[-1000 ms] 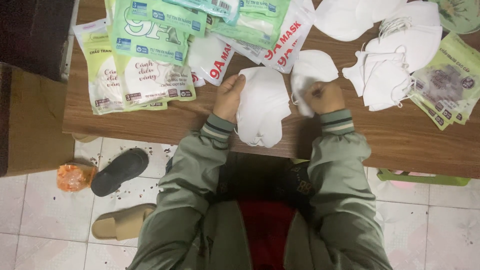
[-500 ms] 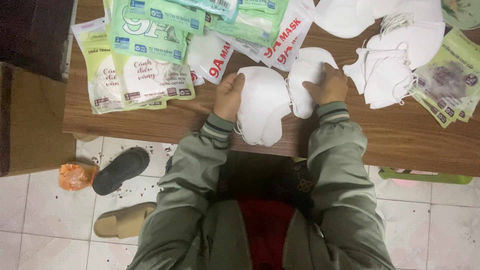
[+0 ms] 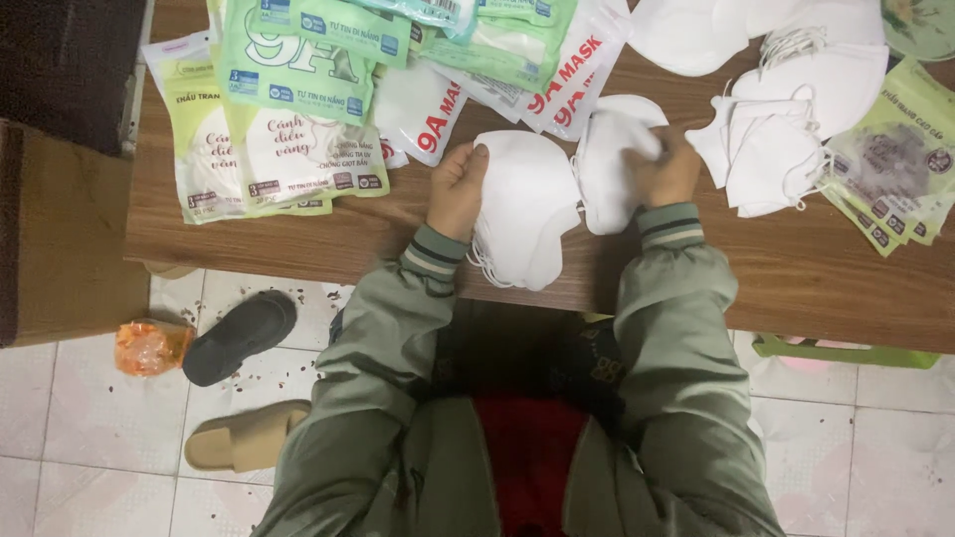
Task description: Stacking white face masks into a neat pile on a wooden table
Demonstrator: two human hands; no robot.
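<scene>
Right hand (image 3: 668, 171) moved from table edge onto single white mask (image 3: 609, 159), fingers now gripping it beside stack (image 3: 525, 204).

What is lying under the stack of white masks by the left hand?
The stack of white masks rests on the wooden table, its lower end overhanging the near edge, with the left hand against its side. The wood directly beneath is covered.

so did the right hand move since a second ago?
Yes. The right hand has carried its white mask left, toward the mask stack under the left hand, away from the loose masks on its right.
</scene>
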